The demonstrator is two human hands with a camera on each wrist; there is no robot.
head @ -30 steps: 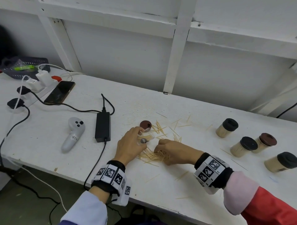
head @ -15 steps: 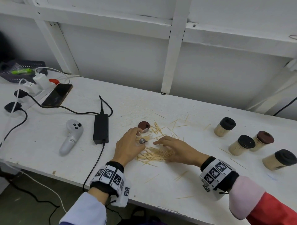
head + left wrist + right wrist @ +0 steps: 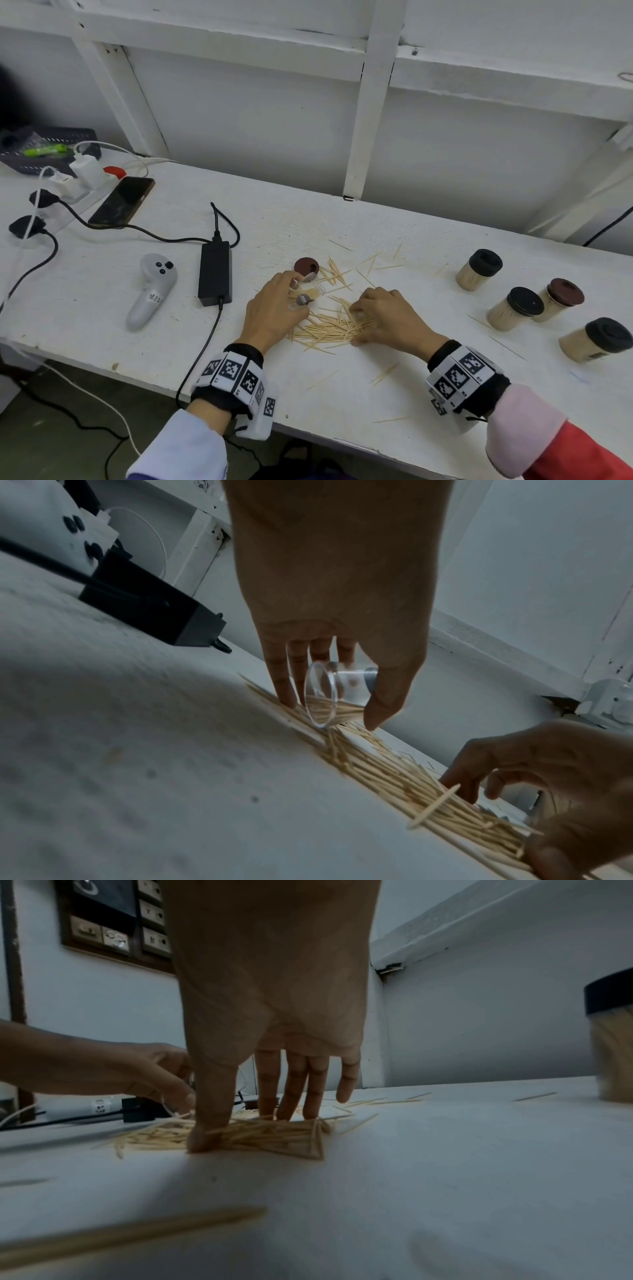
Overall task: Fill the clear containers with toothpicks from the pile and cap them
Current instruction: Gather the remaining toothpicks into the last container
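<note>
A pile of toothpicks [image 3: 329, 330] lies on the white table [image 3: 102, 325] between my hands. My left hand [image 3: 301, 291] grips a clear container [image 3: 322, 696] lying on its side, its round end facing the wrist camera at the pile's left end. A dark brown cap [image 3: 306, 266] sits just beyond it. My right hand [image 3: 253, 1123] arches over the pile's right part, thumb [image 3: 209, 1123] at the near edge and fingertips [image 3: 291, 1104] at the far edge, pinching toothpicks between them. Loose toothpicks [image 3: 373, 263] are scattered behind the pile.
Several filled, capped containers [image 3: 513, 310] stand at the right; one [image 3: 613, 1047] is close to my right hand. A black power adapter [image 3: 215, 272], its cables, a grey controller [image 3: 150, 291] and a phone [image 3: 121, 202] lie left. The table's front edge [image 3: 342, 442] is near my wrists.
My right hand reached forward over the far toothpicks, then drew back and closed over the pile. The left hand stayed in place with the clear container.
</note>
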